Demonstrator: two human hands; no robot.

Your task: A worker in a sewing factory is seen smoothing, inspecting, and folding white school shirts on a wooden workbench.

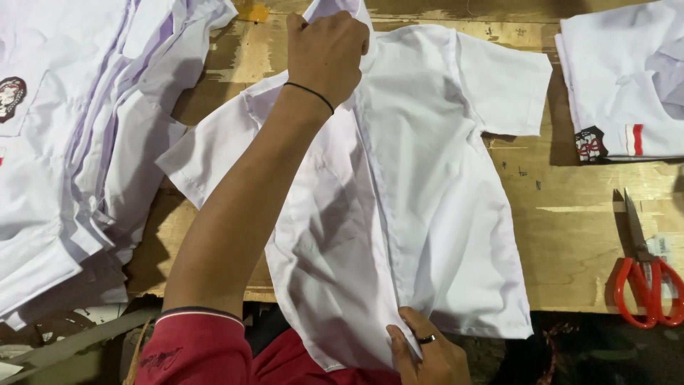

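Observation:
A white short-sleeved shirt (427,185) lies spread front-up on a wooden table (584,214). My left hand (326,53), with a thin black band at the wrist, is closed on the shirt's collar at the far end. My right hand (426,353), wearing a dark ring, pinches the shirt's front placket at the bottom hem, near the table's front edge. The shirt front is pulled taut between the two hands.
A stack of white shirts with an embroidered badge (64,142) fills the left side. More folded white shirts (627,78) lie at the far right. Red-handled scissors (645,274) rest near the table's right front edge.

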